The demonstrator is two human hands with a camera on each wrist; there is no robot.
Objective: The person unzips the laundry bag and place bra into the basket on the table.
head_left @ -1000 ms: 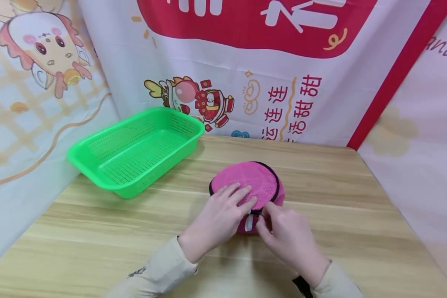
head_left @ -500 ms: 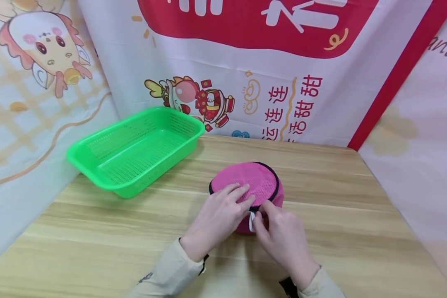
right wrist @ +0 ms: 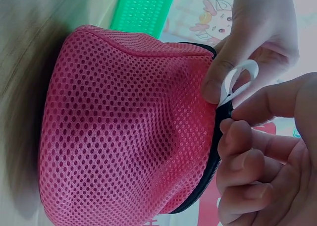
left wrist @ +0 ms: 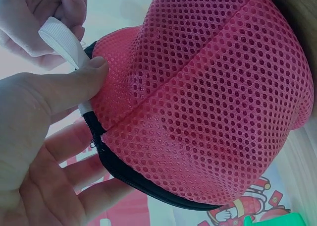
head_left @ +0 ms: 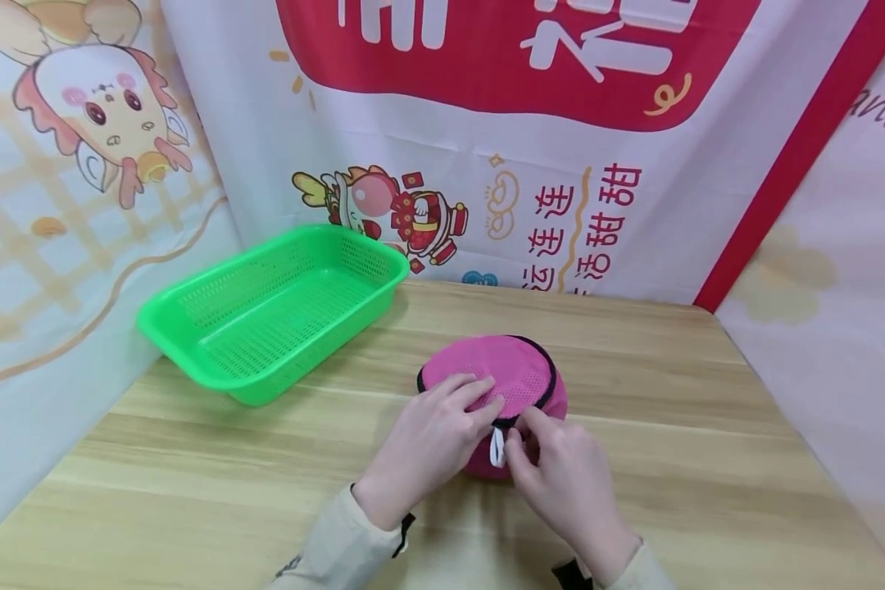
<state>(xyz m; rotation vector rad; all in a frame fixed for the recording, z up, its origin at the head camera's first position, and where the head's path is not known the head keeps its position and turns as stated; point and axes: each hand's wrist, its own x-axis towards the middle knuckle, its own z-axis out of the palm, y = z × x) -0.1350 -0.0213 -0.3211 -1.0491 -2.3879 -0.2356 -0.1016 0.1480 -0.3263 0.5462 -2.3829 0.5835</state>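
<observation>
A round pink mesh laundry bag [head_left: 497,360] with a black zipper [right wrist: 210,161] round its top stands on the table. My left hand [head_left: 438,434] lies over its front left rim, fingers across the mesh top and thumb [left wrist: 89,84] pressed on the side below the zipper. A white fabric loop [right wrist: 242,77] sticks out from the rim beside that thumb. Close to the loop, my right hand [head_left: 568,471] pinches the zipper edge with thumb and index finger, the other fingers curled. Its fingertips cover whatever small part they hold.
A green plastic basket [head_left: 265,381] with slotted walls stands at the back left of the wooden table [head_left: 671,459]. Printed cloths [head_left: 605,90] hang behind the table and along both sides.
My right hand has shifted slightly left along the rim, closer to the white loop. The left hand stays on the bag. The head view has tilted up a little.
</observation>
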